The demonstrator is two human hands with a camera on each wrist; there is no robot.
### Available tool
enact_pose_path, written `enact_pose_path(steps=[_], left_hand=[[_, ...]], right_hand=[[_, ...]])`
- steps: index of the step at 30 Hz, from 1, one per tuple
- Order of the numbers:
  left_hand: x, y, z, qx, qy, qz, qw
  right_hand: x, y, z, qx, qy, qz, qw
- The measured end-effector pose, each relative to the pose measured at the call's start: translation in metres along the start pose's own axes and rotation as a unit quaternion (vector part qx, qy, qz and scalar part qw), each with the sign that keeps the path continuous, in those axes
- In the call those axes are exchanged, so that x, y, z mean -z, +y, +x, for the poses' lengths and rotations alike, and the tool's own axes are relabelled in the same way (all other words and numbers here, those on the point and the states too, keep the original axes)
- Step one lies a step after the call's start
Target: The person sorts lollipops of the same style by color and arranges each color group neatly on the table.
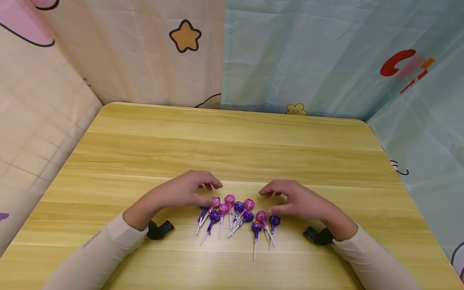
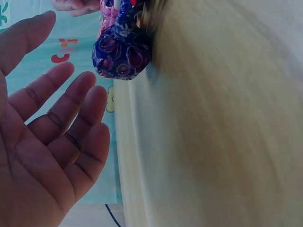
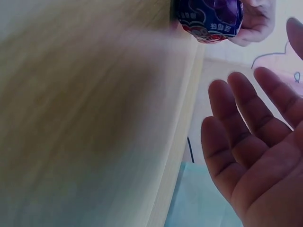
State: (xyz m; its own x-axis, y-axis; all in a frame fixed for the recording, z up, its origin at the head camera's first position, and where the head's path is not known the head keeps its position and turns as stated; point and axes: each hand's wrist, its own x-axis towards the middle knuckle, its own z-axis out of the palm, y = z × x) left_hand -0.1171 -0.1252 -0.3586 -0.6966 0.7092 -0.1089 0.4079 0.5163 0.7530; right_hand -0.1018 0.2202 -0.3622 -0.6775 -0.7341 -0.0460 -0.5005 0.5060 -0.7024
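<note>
Seemingly empty, both hands' fingers [image 1: 214, 184] flank lollipops [image 1: 235, 213]

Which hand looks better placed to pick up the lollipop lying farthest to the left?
Probably the left hand: its thumb sits right by the pink and purple lollipops at that end, while the right hand hovers beside the opposite end.

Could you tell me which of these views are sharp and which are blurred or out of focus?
Head view: evenly lit and sharp on the lollipops and both hands, with wide-angle bending at the table edges. Left wrist view: table surface smeared, purple lollipop fairly clear. Right wrist view: soft throughout, tabletop blurred, fingers hazy.
</note>
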Motion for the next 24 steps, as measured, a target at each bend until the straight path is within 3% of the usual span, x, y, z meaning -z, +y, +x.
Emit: enact_pose_path(steps=[9,15,24], left_hand=[[0.0,-0.006,0.004,0.007,-0.014,-0.027,0.9995],[0.0,-0.009,0.006,0.024,-0.046,-0.049,0.9974],[0.002,-0.014,0.01,0.033,-0.074,-0.031,0.9962]], right_hand=[[-0.002,0.001,0.003,0.007,-0.053,0.017,0.998],[-0.005,-0.001,0.008,-0.003,-0.091,0.023,0.996],[-0.007,-0.003,0.014,-0.023,-0.112,0.01,0.993]])
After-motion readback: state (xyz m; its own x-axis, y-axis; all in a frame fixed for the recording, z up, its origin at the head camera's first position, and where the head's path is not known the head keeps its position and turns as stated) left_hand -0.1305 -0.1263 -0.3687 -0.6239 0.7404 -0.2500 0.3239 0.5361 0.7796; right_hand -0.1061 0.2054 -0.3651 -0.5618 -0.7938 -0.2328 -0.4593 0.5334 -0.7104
